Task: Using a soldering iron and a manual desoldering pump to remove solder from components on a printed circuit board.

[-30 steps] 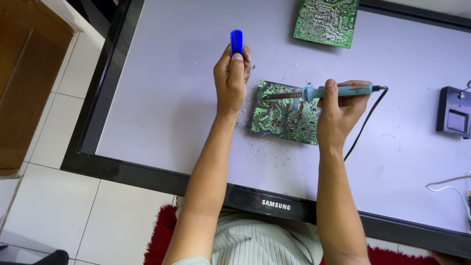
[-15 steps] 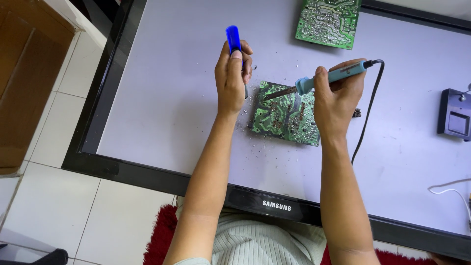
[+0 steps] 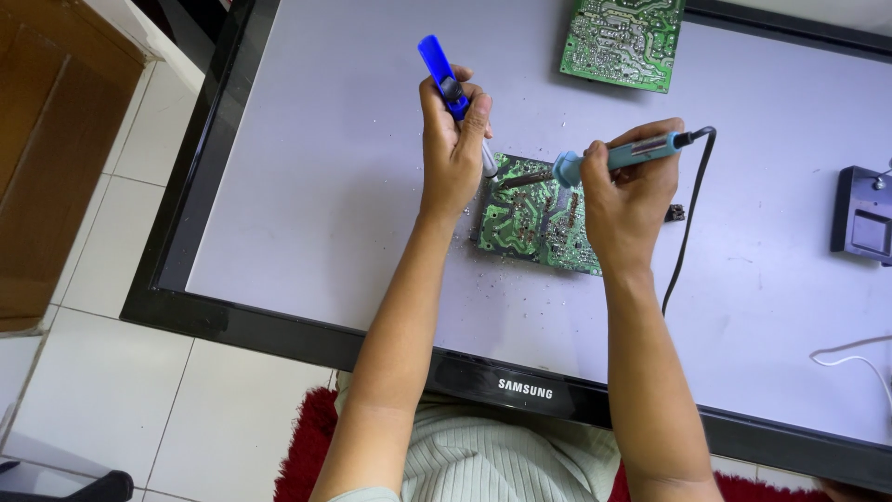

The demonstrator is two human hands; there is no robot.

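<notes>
Our left hand point(image 3: 452, 153) grips blue desoldering pump point(image 3: 444, 76); right hand point(image 3: 628, 191) grasps soldering iron point(image 3: 613, 156) by handle. Green circuit board point(image 3: 530, 218) looks thin, rigid, fragile; we judge edges safest hold.

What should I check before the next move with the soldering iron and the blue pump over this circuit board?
1. Soldering iron held firmly in right hand: ok.
2. Blue desoldering pump gripped in left hand: ok.
3. Iron tip touching circuit board: cannot tell.
4. Iron's black cord trailing off the board: ok.
5. Fingers away from the iron's metal tip: ok.
6. Board held in place: not ok, it lies loose.
</notes>
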